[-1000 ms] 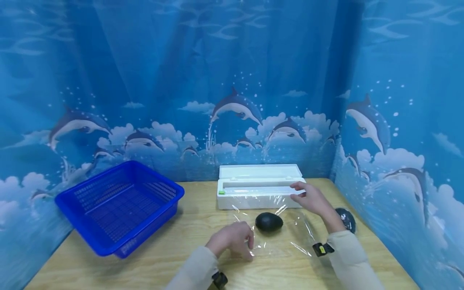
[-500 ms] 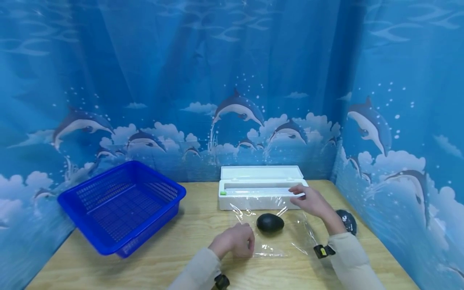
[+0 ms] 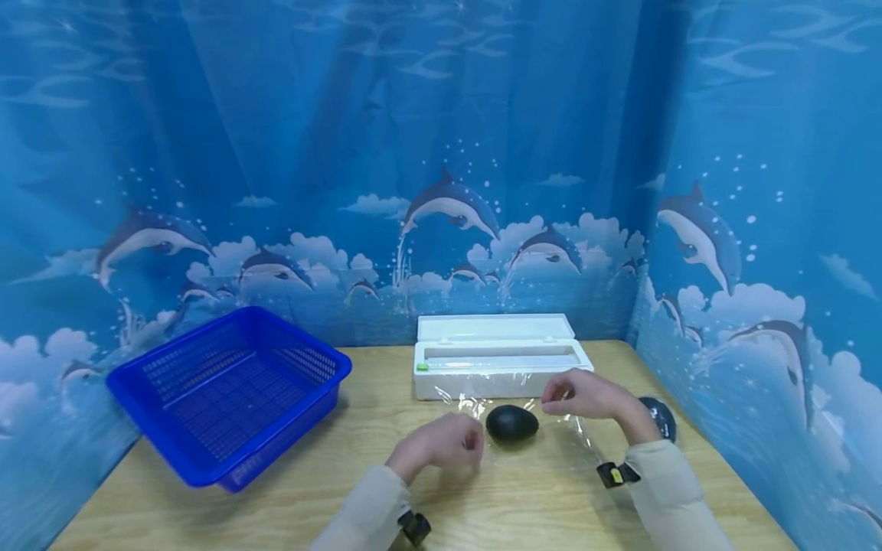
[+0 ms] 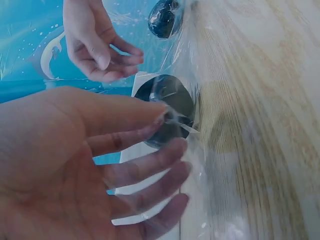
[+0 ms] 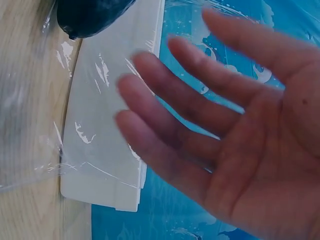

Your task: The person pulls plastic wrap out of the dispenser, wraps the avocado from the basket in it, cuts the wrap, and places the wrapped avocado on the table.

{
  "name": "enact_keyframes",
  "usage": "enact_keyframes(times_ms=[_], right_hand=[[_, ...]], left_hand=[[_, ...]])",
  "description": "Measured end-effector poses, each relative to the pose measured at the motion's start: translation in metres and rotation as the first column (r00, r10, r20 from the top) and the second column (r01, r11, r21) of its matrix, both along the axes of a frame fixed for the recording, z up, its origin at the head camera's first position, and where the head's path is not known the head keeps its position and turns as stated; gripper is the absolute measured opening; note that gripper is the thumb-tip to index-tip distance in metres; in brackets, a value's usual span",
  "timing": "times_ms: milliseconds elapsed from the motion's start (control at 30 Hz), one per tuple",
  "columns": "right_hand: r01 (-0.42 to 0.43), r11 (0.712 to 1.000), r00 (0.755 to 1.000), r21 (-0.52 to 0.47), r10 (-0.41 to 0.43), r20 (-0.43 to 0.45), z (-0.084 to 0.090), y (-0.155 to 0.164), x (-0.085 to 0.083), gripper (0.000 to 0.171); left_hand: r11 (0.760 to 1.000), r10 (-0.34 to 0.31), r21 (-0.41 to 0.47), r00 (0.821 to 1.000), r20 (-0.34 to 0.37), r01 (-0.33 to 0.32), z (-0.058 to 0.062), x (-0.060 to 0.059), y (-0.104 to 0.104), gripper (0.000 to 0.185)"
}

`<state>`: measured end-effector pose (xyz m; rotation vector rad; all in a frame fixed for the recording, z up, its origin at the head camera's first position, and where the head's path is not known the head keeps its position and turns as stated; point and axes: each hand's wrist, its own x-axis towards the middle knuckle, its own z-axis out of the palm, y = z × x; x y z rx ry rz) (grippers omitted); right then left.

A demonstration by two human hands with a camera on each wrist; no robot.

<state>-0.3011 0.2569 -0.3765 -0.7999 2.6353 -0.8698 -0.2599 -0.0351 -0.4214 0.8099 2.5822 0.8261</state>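
Note:
A dark avocado [image 3: 512, 423] lies on the wooden table, with clear cling film [image 3: 468, 404] spread about it. My left hand [image 3: 441, 444], left of the avocado, pinches a gathered edge of the film between thumb and index finger; its other fingers are spread in the left wrist view. To the right of the avocado my right hand [image 3: 586, 394] hovers, and the right wrist view shows its fingers [image 5: 185, 100] loosely extended with nothing held. Behind, a white cling film box [image 3: 492, 383] stands with its lid raised, the film running out over its front.
A blue plastic basket [image 3: 227, 398] stands on the left of the wooden table [image 3: 331, 490]. Beyond my right wrist sits another dark round item [image 3: 659, 417] with shiny film around it. A dolphin-print curtain [image 3: 331, 191] closes off the back and right side.
My right hand has come off the box's right end, moving toward me beside the avocado. The left hand has lifted slightly, and the film's near edge has risen with it.

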Motion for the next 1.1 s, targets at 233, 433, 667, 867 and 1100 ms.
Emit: enact_keyframes(times_ms=[233,433,667,867,1100], right_hand=[[-0.155,0.987,0.982,0.047,0.149,0.118,-0.01,-0.002,0.002,0.025],[-0.153,0.98,0.967,0.123,0.123,0.223,-0.015,-0.01,0.005,0.029],[-0.122,0.975,0.973,0.183,0.081,0.215,-0.019,-0.019,0.01,0.018],[-0.128,0.978,0.971,0.163,0.09,0.22,-0.015,-0.015,0.008,0.015],[-0.111,0.981,0.979,0.157,0.081,0.187,-0.01,-0.009,0.006,0.013]], left_hand=[[0.993,0.054,0.111,0.997,-0.047,-0.048,-0.002,-0.004,0.004,0.004],[0.981,0.112,0.162,0.992,-0.056,-0.102,-0.004,-0.006,0.007,0.003],[0.979,0.139,0.164,0.987,-0.076,-0.125,-0.007,-0.01,0.007,0.006],[0.984,0.12,0.143,0.985,-0.126,-0.102,-0.007,-0.013,0.002,0.006],[0.987,0.109,0.13,0.985,-0.134,-0.092,-0.006,-0.017,-0.002,0.003]])
